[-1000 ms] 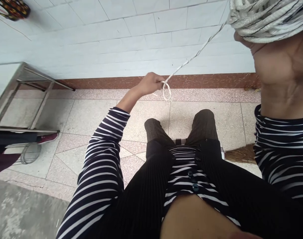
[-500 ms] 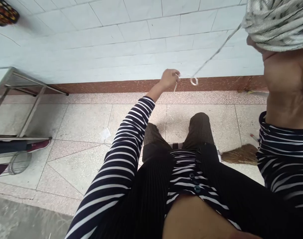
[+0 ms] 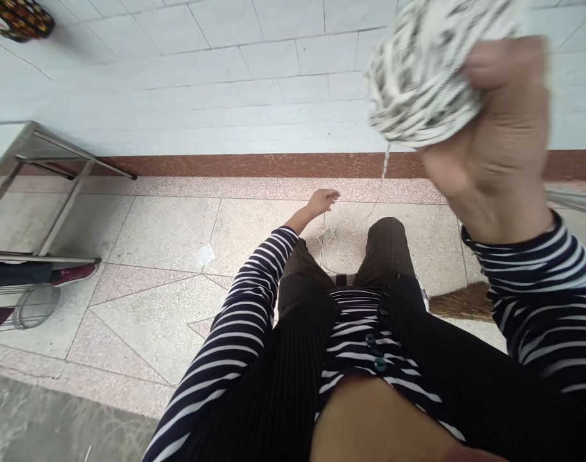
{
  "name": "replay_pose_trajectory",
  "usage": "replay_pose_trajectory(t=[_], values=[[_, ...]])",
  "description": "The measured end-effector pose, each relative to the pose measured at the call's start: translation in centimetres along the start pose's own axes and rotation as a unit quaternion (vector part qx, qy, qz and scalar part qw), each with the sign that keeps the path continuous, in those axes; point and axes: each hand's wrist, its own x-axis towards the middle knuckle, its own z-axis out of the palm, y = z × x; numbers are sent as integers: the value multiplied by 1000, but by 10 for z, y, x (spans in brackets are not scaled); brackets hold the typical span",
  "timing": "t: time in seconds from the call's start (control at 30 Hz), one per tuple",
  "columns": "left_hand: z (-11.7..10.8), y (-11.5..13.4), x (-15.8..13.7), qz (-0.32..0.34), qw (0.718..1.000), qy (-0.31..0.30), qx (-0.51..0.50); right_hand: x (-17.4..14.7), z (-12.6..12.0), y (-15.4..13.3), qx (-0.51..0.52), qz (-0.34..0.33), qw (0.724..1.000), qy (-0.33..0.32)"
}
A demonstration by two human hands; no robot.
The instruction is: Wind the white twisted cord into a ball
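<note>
Up close at the upper right, my right hand (image 3: 502, 135) is closed around a big ball of white and grey yarn (image 3: 427, 83), slightly blurred by motion. From the ball's underside a short strand of yarn (image 3: 386, 160) hangs down. Lower and further off, my left hand (image 3: 323, 202) is out in front of my knees, its fingers apart and nothing visible in them. Just below that hand, a loose tangle of thin yarn (image 3: 327, 236) shows against the floor between my knees. Whether this tangle joins the ball's strand cannot be made out.
A white tiled wall (image 3: 254, 102) runs across in front. At left are a metal-framed table (image 3: 56, 212), a wire basket (image 3: 37, 307) and another person's red shoe (image 3: 76, 274). A broom (image 3: 466, 301) lies to my right; a scrap of paper (image 3: 206, 255) is on the floor.
My right hand has swung left with the yarn ball, turning it. My left hand has dropped and let go of its strand; a loose tangle now shows beneath it.
</note>
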Motion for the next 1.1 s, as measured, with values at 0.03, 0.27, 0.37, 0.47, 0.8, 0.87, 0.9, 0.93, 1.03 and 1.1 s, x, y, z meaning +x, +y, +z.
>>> replay_pose_trajectory(t=[0.03,0.27,0.37,0.47,0.8,0.87,0.9,0.93,1.03,1.1], values=[[13,2,-6,19,997,-13,-68,3,9,7,23,-18,1000,0],[60,15,-20,136,975,25,-176,19,23,28,90,50,995,0],[56,25,-16,159,970,94,-156,15,28,24,83,41,996,6],[51,38,-20,180,963,133,-149,11,32,20,67,31,997,8],[74,42,-62,159,947,30,-277,17,19,18,50,56,997,8],[67,30,-74,139,934,38,-328,19,4,20,45,61,997,20],[62,23,-79,127,928,45,-348,18,-4,22,44,70,996,26],[56,16,-84,117,923,54,-364,16,-13,25,45,82,995,35],[36,1,-95,103,911,90,-389,4,-40,42,59,116,987,91],[24,-5,-99,102,906,116,-395,-7,-55,55,72,127,979,141]])
